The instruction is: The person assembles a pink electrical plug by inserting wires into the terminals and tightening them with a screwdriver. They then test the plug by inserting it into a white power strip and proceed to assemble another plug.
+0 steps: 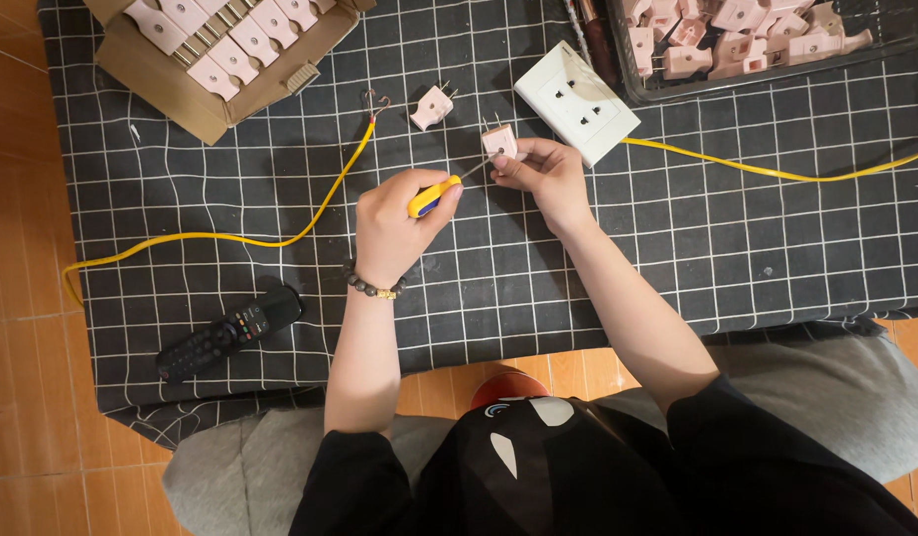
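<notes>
In closed left hand (394,223): screwdriver (434,196).

A black cloth (677,248) with a white grid covers the wooden floor (22,377). On it lie a cardboard box (171,94) of pink plugs at top left, a clear tray (876,45) of more plugs at top right, a white socket (576,102), a loose pink plug (432,106), a yellow wire (230,238) and a black remote (230,333).

Screwdriver (441,192) tip hidden at plug (499,142), tray (876,48) cut off by top edge (cardboard box (156,74) too)
</notes>
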